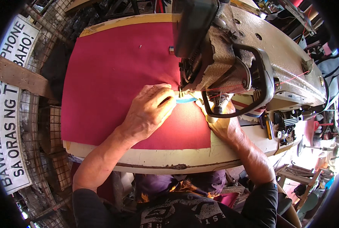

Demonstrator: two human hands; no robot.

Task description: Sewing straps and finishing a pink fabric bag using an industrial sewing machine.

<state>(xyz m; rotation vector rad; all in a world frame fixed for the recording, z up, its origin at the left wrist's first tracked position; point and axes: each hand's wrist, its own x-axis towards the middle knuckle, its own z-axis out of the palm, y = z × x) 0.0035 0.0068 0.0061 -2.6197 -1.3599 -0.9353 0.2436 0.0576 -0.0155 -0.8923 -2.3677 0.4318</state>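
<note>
On a worn tabletop (165,156), mid-frame, resting left hand (148,110), fingers bunched together, on smooth maroon fabric (108,76); cannot tell right hand's (227,124).

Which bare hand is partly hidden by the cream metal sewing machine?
The right hand: the machine covers part of it, while the left hand shows uncovered over the large maroon cloth.

Warm, hard pool of light beneath the sewing machine (283,49), source hidden; red cloth (112,76) glows brightest there, right hand (226,125) partly bleached; cloth deepens in tone leftward, with shadowed creases just beyond left hand (148,110); white glare washes out detail at far right; dark shirt (116,214) loses detail in shade; fisheye bows table edge (177,159) and signboard (9,144); corners black; centre fairly sharp, rim softer
</note>
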